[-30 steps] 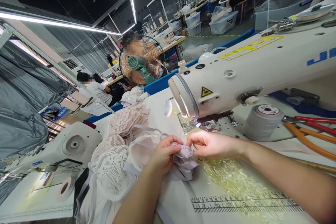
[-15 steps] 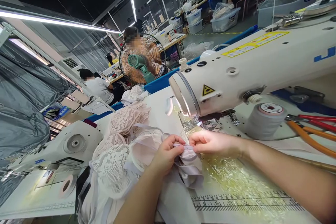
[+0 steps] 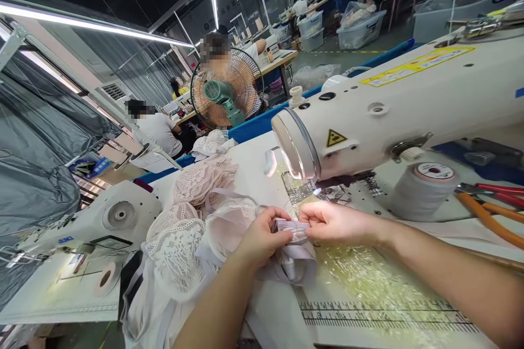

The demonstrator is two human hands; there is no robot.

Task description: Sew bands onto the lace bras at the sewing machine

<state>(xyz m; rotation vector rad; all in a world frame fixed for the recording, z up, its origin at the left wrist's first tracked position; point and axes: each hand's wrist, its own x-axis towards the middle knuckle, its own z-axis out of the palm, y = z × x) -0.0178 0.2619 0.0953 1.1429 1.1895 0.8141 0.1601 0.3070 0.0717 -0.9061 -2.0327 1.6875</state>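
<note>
Between my two hands is a pale lilac bra strap (image 3: 295, 226), pinched at both ends just in front of the sewing machine's needle area. My left hand (image 3: 266, 233) is closed on its left end, thumb toward me. The fingertips of my right hand (image 3: 321, 221) grip the right end. Below my fingers the loose band hangs in folds onto the table. Left of my left hand lie bras with white lace cups (image 3: 176, 256) and a stack of pinkish lace cups (image 3: 200, 177). The sewing machine head (image 3: 303, 144) stands just beyond my right hand.
A grey thread cone (image 3: 423, 191) and orange-handled pliers (image 3: 491, 218) lie to the right. Clear thread scraps (image 3: 368, 278) cover the table near a printed ruler (image 3: 388, 316). A second sewing machine (image 3: 110, 218) stands at left. A fan (image 3: 227, 90) and seated people are beyond.
My fingers have turned the strap, so more of its flat face shows between them. The whole view has shifted slightly, with the machine now farther right.
</note>
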